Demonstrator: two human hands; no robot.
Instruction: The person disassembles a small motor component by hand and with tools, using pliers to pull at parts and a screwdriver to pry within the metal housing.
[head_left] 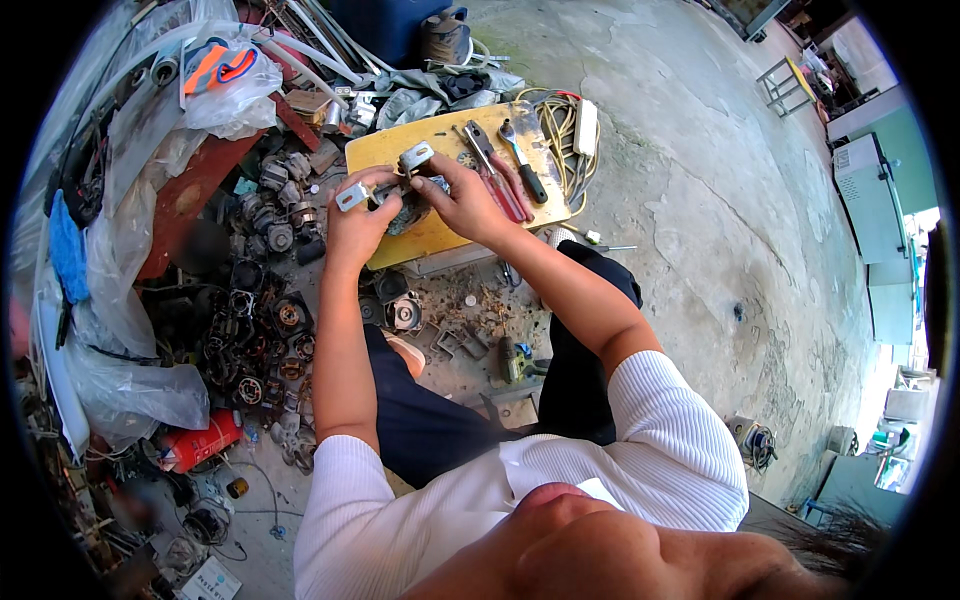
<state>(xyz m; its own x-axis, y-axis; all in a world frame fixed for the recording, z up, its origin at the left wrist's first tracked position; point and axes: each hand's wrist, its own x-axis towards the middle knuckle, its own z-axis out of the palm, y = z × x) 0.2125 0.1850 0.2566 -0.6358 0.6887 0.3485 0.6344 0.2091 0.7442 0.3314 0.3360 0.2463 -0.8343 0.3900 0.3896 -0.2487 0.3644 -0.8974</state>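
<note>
Both my hands grip a small dark motor-like part (pixel 406 214) with silvery slotted bracket tabs (pixel 416 155) sticking out. They hold it over a low yellow board (pixel 375 152). My left hand (pixel 356 228) closes around its left side, beside one tab. From the right, my right hand (pixel 466 204) pinches the part near the upper tab. The fingers hide much of its body, so its exact kind is unclear. Right of my hands on the board lie red-handled pliers (pixel 512 196) and a ratchet-like tool (pixel 524 164) with a dark green handle.
A white power strip (pixel 586 128) with coiled yellowish cable lies by the board's right edge. Several dismantled motor parts (pixel 280 238) are heaped at left. Between my legs stands a cordless drill (pixel 513 360). A red canister (pixel 202 442) lies lower left. Concrete floor (pixel 700 220) stretches right.
</note>
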